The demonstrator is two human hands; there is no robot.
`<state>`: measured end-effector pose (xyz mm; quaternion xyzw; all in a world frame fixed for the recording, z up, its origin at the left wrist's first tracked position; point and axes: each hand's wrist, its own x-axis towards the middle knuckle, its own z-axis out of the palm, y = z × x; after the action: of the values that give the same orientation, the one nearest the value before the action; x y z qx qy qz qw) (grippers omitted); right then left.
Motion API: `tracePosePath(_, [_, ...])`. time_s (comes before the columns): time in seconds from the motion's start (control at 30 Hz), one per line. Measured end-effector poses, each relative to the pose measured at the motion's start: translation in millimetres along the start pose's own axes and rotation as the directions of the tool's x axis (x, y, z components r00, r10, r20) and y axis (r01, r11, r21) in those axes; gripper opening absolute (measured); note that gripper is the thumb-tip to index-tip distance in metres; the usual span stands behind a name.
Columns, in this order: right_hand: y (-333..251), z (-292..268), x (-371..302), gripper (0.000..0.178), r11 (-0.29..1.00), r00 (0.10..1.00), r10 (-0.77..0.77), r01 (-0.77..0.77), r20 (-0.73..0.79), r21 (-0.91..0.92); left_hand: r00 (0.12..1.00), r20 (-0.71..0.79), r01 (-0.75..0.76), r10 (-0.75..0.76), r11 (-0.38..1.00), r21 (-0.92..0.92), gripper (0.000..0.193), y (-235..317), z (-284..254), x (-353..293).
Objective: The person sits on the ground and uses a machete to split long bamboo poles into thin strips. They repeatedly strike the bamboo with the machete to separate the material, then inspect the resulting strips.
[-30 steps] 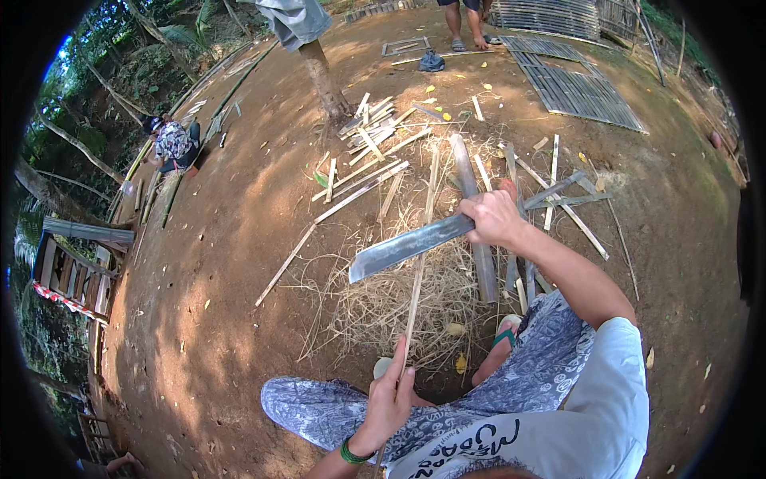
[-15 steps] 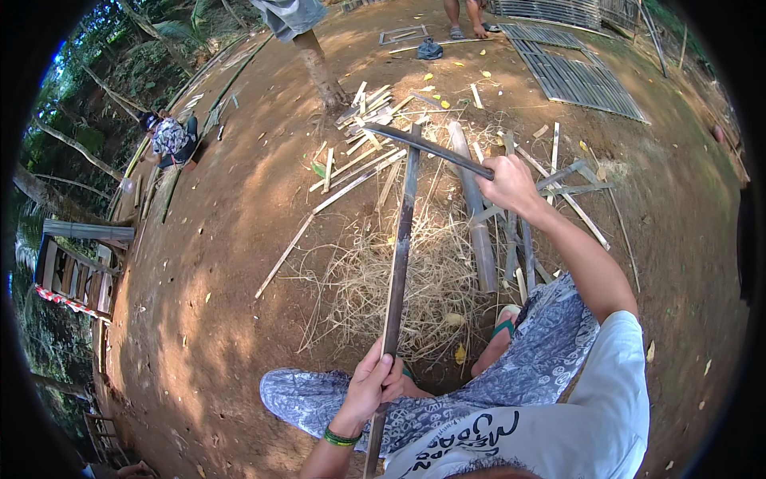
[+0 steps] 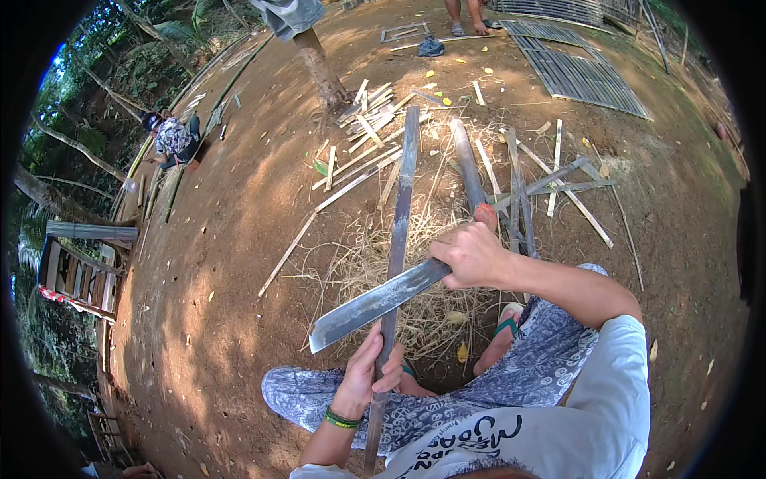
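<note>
My right hand (image 3: 471,254) is closed around the handle of a machete (image 3: 371,305), whose red handle end shows beyond the fist. The broad grey blade points down to the left and crosses over a long dark bamboo strip (image 3: 405,180). Whether the blade touches the strip I cannot tell. Below the blade, my left hand (image 3: 363,382) holds the lower part of the strip, thumb on one side and fingers on the other. The strip slants upright in front of me, its far end above the shavings. Thin pale shavings (image 3: 423,319) lie heaped between my feet.
Cut bamboo pieces (image 3: 375,132) lie scattered ahead, and a thick bamboo length (image 3: 467,164) lies by crossed slats (image 3: 558,182) on the right. A slatted bamboo panel (image 3: 586,80) is farther back. One person (image 3: 171,140) crouches far left; others' legs show at the top.
The machete has come down along the strip toward my left hand, its blade turning broadside. My right hand moved nearer and left. My left fingers have loosened and shifted on the strip.
</note>
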<state>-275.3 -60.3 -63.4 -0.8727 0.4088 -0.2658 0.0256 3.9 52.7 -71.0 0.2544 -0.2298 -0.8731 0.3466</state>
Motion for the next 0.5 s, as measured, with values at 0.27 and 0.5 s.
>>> tracePosePath(0.27, [46, -12, 19, 0.010, 0.969, 0.960, 0.239, -0.245, -0.147, -0.020, 0.994, 0.090, 0.072, -0.058, 0.986, -0.149, 0.047, -6, -16, -18])
tracePosePath(0.5, [103, -66, 24, 0.023, 0.830, 0.743, 0.540, -0.548, -0.395, 0.103, 0.985, 0.161, 0.082, -0.061, 0.988, -0.131, 0.043, -16, -31, -45])
